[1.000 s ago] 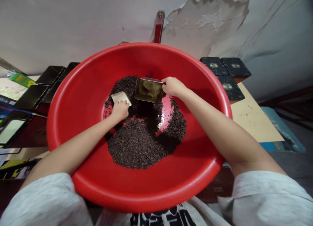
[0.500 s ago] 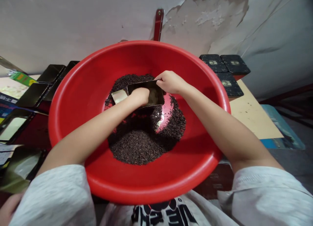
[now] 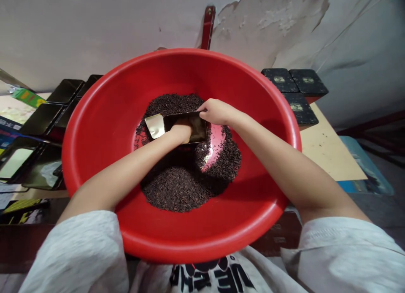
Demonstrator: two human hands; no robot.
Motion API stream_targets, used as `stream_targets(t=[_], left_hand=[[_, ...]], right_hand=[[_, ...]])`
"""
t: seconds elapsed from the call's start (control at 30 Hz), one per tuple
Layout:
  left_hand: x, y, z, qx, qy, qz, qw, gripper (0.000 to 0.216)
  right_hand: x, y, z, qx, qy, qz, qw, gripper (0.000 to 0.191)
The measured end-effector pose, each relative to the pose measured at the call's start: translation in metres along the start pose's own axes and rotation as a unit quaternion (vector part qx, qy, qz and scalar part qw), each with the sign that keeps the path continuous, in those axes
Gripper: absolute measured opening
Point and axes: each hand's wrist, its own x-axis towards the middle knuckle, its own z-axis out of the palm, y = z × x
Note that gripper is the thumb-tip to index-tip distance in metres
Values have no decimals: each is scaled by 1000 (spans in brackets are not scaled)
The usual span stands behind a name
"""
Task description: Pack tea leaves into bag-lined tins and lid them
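Observation:
A large red plastic basin [image 3: 103, 128] stands before me, with dark loose dried leaves that look like tea [image 3: 180, 189] heaped on its bottom. Over the leaves is a dark rectangular tin [image 3: 198, 128], its open mouth turned towards me. My left hand [image 3: 182, 130] reaches inside the tin; its fingers are hidden. At the tin's right end, my right hand [image 3: 215, 111] grips the rim, thumb and fingers closed on it. Beside the tin's left end shows a shiny pale gold flap [image 3: 155, 126]; I cannot tell whether it is attached.
Several open dark tins [image 3: 42, 118] stand at the left, one with clear plastic [image 3: 50, 172] in it. A green packet [image 3: 28, 98] lies behind them. At the right, black-lidded tins [image 3: 299, 107] sit on a tan board [image 3: 329, 158]. The peeling wall [image 3: 126, 23] rises behind the basin.
The tin has tilted and shifted slightly lower, and my left hand has gone deeper into it. Another person's hand has left the lower left; the tin with plastic now stands among the left tins.

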Motion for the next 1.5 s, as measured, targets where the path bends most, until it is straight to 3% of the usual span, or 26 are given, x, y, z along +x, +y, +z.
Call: stream_targets(t=[0.1, 0.17, 0.27, 0.37, 0.47, 0.57, 0.67, 0.83, 0.93, 1.03, 1.2, 1.27, 1.4, 1.5], left_hand=[[-11, 7, -8, 0, -24, -12, 1000, 28], [-17, 9, -16, -4, -9, 6, 1000, 27], [-25, 7, -30, -5, 74, 63, 995, 21], [-37, 2, -36, 20, 174, 83, 981, 16], [-48, -7, -25, 16, 255, 65, 965, 20], [-53, -16, -5, -68, 298, 49, 951, 28], [-50, -22, 9, -147, 346, 39, 926, 46], [-41, -21, 9, -194, 438, -24, 877, 53], [-40, -20, 5, -203, 438, -39, 875, 57], [-41, -19, 1, -227, 395, -23, 890, 59], [-42, -21, -12, -293, 328, 33, 898, 59], [-40, -24, -18, -350, 317, 22, 881, 51], [-38, -33, -25, -455, 307, -79, 832, 15], [-38, -36, -30, -482, 323, -113, 807, 21]], right_hand=[[0, -1, 1, -7, -8, 7, 1000, 27], [1, -1, 1, -29, -20, 27, 999, 25], [4, 4, 0, -79, -22, 93, 992, 21], [9, 14, -2, -88, -37, 110, 989, 18], [12, 21, -2, -73, -53, 87, 992, 14], [8, 17, -7, -36, 14, 52, 998, 24], [-1, 7, -20, 52, 68, 25, 996, 21], [-15, -2, -36, 147, 16, -26, 989, 31], [-13, -2, -32, 140, 58, -15, 988, 29], [-9, -3, -21, 120, 121, 10, 985, 13], [-5, -9, -11, 201, 108, 29, 973, 14], [-4, -12, -8, 233, 89, 52, 967, 14], [-2, -14, -4, 299, 70, 103, 946, 15], [-1, -15, -2, 345, 70, 125, 928, 15]])
